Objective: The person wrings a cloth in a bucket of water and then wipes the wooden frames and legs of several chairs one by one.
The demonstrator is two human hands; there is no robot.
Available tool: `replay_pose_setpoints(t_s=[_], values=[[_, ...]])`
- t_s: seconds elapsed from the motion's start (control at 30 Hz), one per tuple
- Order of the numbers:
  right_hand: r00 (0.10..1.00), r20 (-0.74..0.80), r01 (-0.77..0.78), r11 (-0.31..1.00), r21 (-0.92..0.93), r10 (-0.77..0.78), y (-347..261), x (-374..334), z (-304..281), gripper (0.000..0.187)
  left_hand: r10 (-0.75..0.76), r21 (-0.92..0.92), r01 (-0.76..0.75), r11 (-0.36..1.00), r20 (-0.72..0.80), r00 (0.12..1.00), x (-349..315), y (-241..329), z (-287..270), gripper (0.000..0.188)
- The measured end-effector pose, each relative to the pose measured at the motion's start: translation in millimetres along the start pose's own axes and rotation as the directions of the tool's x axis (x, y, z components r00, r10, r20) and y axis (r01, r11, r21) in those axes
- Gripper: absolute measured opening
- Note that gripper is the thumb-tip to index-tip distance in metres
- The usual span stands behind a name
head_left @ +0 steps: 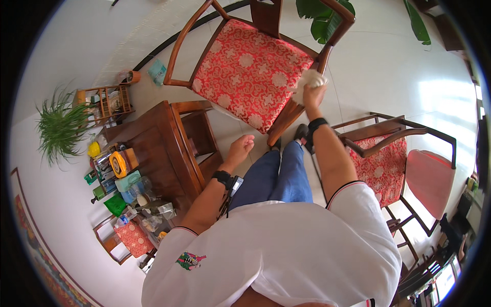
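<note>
A wooden armchair [294,111] with a red and gold patterned seat cushion [245,71] stands in front of me, its curved arms towards the sides. My right hand [314,94] is closed on a crumpled whitish cloth [310,81], held at the right side of the seat, close to the wooden frame. Whether the cloth presses on the wood I cannot tell. My left hand [240,150] hangs in the air between the chair and a dark wooden table, fingers curled in and nothing visible in them.
To the left is the dark wooden table [148,140], with bottles, a yellow round container [118,164] and bags beside it. A second red-cushioned chair [378,163] stands close on my right. A leafy plant [61,125] and wooden rack [110,102] are at the far left.
</note>
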State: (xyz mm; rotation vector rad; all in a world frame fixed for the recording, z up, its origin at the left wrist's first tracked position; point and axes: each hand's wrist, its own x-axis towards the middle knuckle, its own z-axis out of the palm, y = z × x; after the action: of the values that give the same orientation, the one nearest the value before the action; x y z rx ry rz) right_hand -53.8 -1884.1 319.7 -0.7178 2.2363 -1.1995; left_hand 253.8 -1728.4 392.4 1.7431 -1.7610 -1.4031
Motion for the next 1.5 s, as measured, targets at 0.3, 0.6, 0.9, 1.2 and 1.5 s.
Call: replay_pose_setpoints(t_s=[0.3,0.6,0.9,1.2,1.5], values=[[0.977,0.206,-0.142,0.873,0.467,0.049,19.7,-189.4,12.6,0.053,-0.014,0.057,0.010,0.998,0.085,0.996,2.7,-13.7,-10.2,0.027],[0.986,0.131,-0.139,0.954,0.267,0.107,39.6,-217.8,18.3,0.070,0.108,0.122,-0.125,0.985,0.140,0.984,22.8,12.5,3.8,0.029],[0.999,-0.011,-0.034,0.968,0.247,0.038,41.5,-147.1,16.5,0.065,0.037,0.241,-0.074,0.968,0.156,0.987,15.7,11.6,-23.9,0.029],[0.999,-0.028,-0.013,0.983,0.182,0.018,18.2,-86.3,-3.1,0.059,0.007,0.206,-0.058,0.977,0.238,0.971,41.5,20.9,-16.2,0.030],[0.973,0.225,0.057,0.997,-0.043,-0.046,39.7,-238.8,-11.7,0.057,0.148,0.105,-0.189,0.976,0.312,0.938,126.4,64.1,17.6,0.032]])
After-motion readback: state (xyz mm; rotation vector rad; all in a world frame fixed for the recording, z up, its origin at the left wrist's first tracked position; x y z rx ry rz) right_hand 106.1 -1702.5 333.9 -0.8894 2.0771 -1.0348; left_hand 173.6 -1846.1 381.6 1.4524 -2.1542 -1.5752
